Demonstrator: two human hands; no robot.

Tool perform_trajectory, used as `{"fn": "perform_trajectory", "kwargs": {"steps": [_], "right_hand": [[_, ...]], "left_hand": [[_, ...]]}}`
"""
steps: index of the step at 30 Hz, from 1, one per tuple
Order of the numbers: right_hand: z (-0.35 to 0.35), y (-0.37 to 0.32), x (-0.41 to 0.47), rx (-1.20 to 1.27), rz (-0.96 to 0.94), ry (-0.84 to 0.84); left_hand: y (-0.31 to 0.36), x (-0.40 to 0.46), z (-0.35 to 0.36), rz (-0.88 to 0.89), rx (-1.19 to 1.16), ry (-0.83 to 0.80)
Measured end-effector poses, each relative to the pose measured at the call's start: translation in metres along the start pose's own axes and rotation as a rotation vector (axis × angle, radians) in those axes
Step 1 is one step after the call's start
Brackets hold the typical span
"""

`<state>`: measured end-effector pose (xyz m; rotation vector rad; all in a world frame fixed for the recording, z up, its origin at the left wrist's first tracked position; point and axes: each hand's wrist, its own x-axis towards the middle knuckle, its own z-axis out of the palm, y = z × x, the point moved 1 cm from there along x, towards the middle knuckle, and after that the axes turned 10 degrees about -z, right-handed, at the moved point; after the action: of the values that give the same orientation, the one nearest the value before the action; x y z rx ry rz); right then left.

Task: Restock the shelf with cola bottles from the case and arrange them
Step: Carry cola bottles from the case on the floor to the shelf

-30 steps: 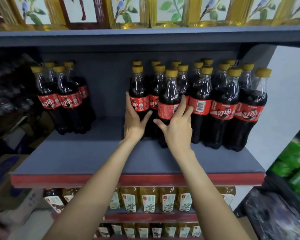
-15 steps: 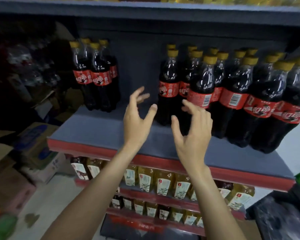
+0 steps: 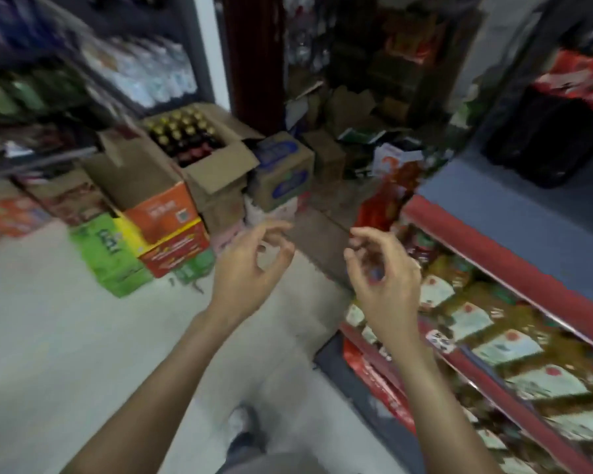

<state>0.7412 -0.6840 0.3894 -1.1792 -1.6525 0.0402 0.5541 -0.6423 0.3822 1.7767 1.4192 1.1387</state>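
Note:
An open cardboard case (image 3: pixel 199 169) stands on the floor at the left, with several yellow-capped cola bottles (image 3: pixel 182 131) upright inside it. The grey shelf with a red front edge (image 3: pixel 486 241) runs along the right, and dark cola bottles (image 3: pixel 541 138) stand on it at the far right. My left hand (image 3: pixel 250 265) and my right hand (image 3: pixel 380 275) hover in mid-air between case and shelf, fingers loosely curled, holding nothing. The picture is blurred by motion.
Orange, yellow and green cartons (image 3: pixel 158 241) are stacked in front of the case, and more boxes (image 3: pixel 281 169) are piled behind it. Lower shelf rows hold yellow-liquid bottles with white labels (image 3: pixel 486 323). Pale floor (image 3: pixel 65 336) lies at the lower left.
My view has swung left and down, from the shelf's cola rows to the case on the floor. Both hands have left the bottles and come back from the shelf, empty.

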Motion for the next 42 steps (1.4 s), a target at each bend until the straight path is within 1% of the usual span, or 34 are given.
{"fn": "perform_trajectory", "kwargs": {"steps": [1,3,5,7,9,11,14,17,20,22,27,31,36,39,42], "right_hand": [[0.030,0.003,0.001,0.013,0.048,-0.083],[0.089,0.008,0.003,0.029,0.135,-0.243],[0.144,0.014,0.003,0.056,0.233,-0.396],[0.192,0.019,0.004,0.088,0.304,-0.550],[0.235,0.024,0.008,0.083,0.315,-0.644],[0.274,0.029,0.017,0.069,0.313,-0.705],[0.333,0.046,0.041,0.043,0.299,-0.769],[0.392,0.068,0.077,0.031,0.275,-0.801],[0.451,0.092,0.122,0.043,0.262,-0.824],[0.489,0.107,0.154,0.061,0.274,-0.833],[0.574,0.140,0.235,0.050,0.293,-0.813],[0.639,0.174,0.291,0.032,0.298,-0.774],[0.718,0.230,0.335,-0.040,0.288,-0.753],[0.760,0.270,0.348,-0.091,0.374,-0.729],[0.797,0.311,0.351,-0.125,0.488,-0.682]], "left_hand": [[-0.027,0.007,-0.023,-0.054,0.088,-0.001],[-0.077,0.020,-0.067,-0.161,0.183,-0.010],[-0.125,0.031,-0.104,-0.253,0.225,-0.024],[-0.169,0.040,-0.132,-0.387,0.198,-0.031],[-0.212,0.054,-0.153,-0.538,0.110,-0.032],[-0.244,0.078,-0.169,-0.649,0.023,-0.007],[-0.284,0.130,-0.190,-0.715,-0.004,0.070],[-0.325,0.188,-0.203,-0.730,0.085,0.092],[-0.365,0.250,-0.209,-0.715,0.215,0.055],[-0.390,0.288,-0.215,-0.739,0.309,0.051],[-0.436,0.391,-0.230,-0.787,0.442,0.008],[-0.469,0.476,-0.236,-0.702,0.570,-0.057],[-0.528,0.568,-0.234,-0.684,0.608,-0.020],[-0.576,0.603,-0.222,-0.657,0.633,-0.072],[-0.618,0.627,-0.208,-0.625,0.679,-0.163]]}}
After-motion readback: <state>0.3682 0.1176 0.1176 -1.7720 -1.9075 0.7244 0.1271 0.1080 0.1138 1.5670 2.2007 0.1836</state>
